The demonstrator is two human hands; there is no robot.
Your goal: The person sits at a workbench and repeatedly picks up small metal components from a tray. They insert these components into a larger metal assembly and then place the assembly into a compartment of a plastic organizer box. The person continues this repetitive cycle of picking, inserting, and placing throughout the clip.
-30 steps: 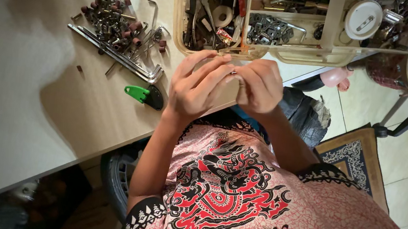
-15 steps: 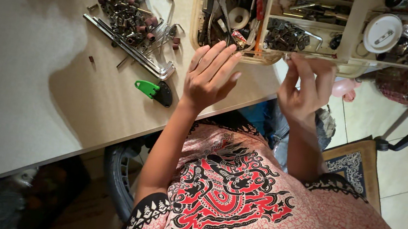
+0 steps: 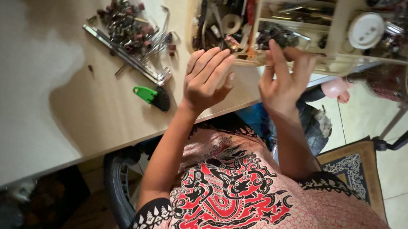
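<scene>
My left hand hovers over the near edge of the beige table, fingers spread and holding nothing. It is just in front of a beige plastic organiser box full of small metal parts and tools. My right hand is raised to the box's front rim. Its fingers are extended and its fingertips touch the edge beside a compartment of dark small parts. I see nothing held in it.
A heap of small dark cylindrical pieces lies on the table with long metal keys. A green and black tool lies near the edge. A white round lid sits in the box. A patterned rug and tiled floor lie to the right.
My hands were together in front of my chest a second ago. They have parted and risen; the right has reached the box rim and the left has opened over the table edge.
</scene>
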